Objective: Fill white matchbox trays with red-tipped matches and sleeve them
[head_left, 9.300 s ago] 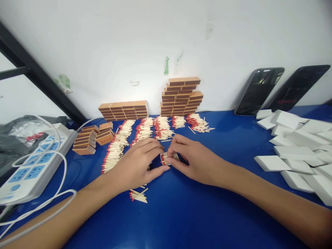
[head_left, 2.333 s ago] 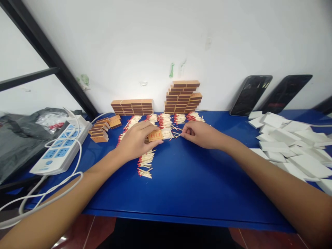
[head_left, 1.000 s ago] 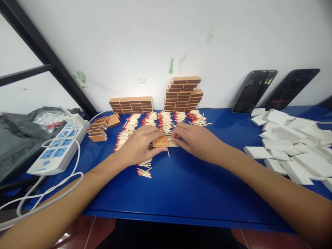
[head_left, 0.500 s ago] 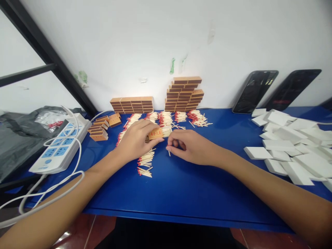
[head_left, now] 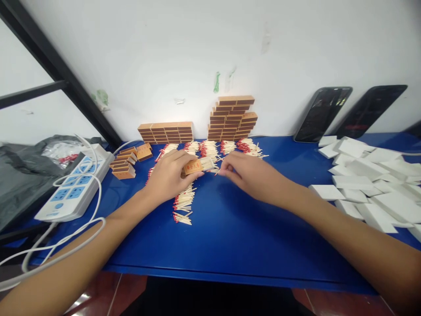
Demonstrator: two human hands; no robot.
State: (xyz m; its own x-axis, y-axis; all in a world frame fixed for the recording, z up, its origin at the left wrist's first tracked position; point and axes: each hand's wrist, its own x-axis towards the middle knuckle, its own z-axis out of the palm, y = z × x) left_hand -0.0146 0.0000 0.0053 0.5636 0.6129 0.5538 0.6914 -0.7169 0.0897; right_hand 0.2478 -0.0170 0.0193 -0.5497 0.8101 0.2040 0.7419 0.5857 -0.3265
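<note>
My left hand (head_left: 171,173) is closed around an orange matchbox (head_left: 193,167), thumb in front and fingers behind. The box's white inner tray (head_left: 208,163) sticks out to the right, with pale sticks showing in it. Just right of the tray, my right hand (head_left: 241,173) pinches a matchstick (head_left: 215,171) between thumb and fingertips, its far end close to the tray. Loose red-tipped matches (head_left: 183,202) lie in small heaps below and behind my left hand. More match piles (head_left: 208,149) line the back of the blue table (head_left: 237,245).
Closed matchboxes stand in a low stack (head_left: 166,133) and a taller stack (head_left: 230,119) against the wall. Loose box sleeves (head_left: 124,163) and a power strip (head_left: 74,186) with cables are at left. White inner trays (head_left: 365,175) pile up at right, before two leaning phones (head_left: 324,114).
My right hand has risen slightly and shifted right, and the matchstick it pinches has swung from pointing down to nearly level beside the tray. My left hand keeps the matchbox, barely moved.
</note>
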